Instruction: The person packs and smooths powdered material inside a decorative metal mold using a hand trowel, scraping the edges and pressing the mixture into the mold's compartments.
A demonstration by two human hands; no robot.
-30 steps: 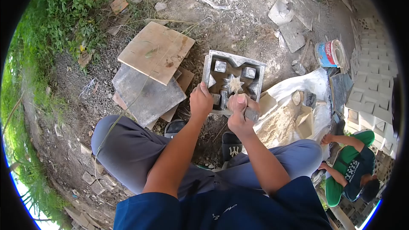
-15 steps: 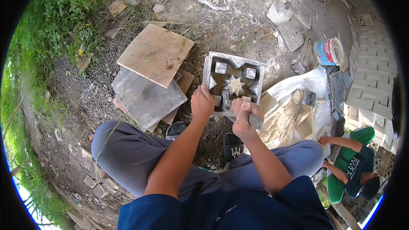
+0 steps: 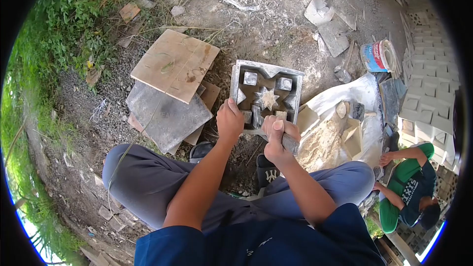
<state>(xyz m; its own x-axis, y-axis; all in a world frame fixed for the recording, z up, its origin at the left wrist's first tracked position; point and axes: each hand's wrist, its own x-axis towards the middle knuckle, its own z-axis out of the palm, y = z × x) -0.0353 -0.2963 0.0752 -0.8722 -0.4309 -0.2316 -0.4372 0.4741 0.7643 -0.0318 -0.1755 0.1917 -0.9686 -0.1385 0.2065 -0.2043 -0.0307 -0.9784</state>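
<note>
A square grey mould (image 3: 270, 70) with raised blocks and a star-shaped piece (image 3: 266, 98) in its middle lies in front of my knees. My left hand (image 3: 230, 120) is closed on the mould's near left edge, thumb on top. My right hand (image 3: 280, 136) is wrapped round a grey block (image 3: 290, 144) at the near right corner of the mould, its thumb pointing away from me. The block is partly hidden by the fingers.
Left of the mould, a brown board (image 3: 176, 64) lies over a grey slab (image 3: 167, 118). Sandy powder (image 3: 322, 140) sits on a white sheet (image 3: 345, 91) to the right, with a paint bucket (image 3: 378, 56) beyond. A co-worker (image 3: 411, 187) sits at the lower right.
The view has shifted slightly, moving the scene a little to the left. Both hands keep their grips, and my right hand with the block has moved slightly at the mould's near right corner.
</note>
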